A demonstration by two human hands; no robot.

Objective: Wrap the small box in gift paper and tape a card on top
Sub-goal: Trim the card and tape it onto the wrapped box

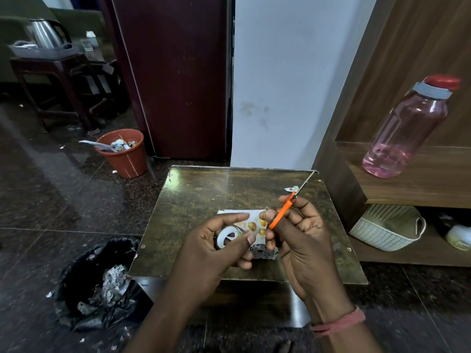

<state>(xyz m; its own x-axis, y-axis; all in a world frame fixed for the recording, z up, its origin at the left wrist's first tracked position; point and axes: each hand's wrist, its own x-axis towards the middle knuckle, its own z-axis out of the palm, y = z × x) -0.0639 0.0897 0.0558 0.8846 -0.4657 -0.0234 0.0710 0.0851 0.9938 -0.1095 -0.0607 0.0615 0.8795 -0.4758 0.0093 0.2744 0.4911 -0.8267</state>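
Note:
A small box (254,226) wrapped in white paper with orange round prints lies on the small brown table (204,200), partly hidden behind both hands. My left hand (219,248) grips a white tape roll (227,237) just above the box. My right hand (300,235) holds orange-handled scissors (281,212), blades pointing up and to the right, and its fingertips pinch something small near the box's right end. A small paper scrap (291,189) lies on the table near the scissor tips.
A black bin bag with crumpled paper (102,284) sits on the floor at the table's left. An orange waste bucket (122,154) stands further back. On the right are a wooden shelf with a pink bottle (405,131) and a white basket (387,226).

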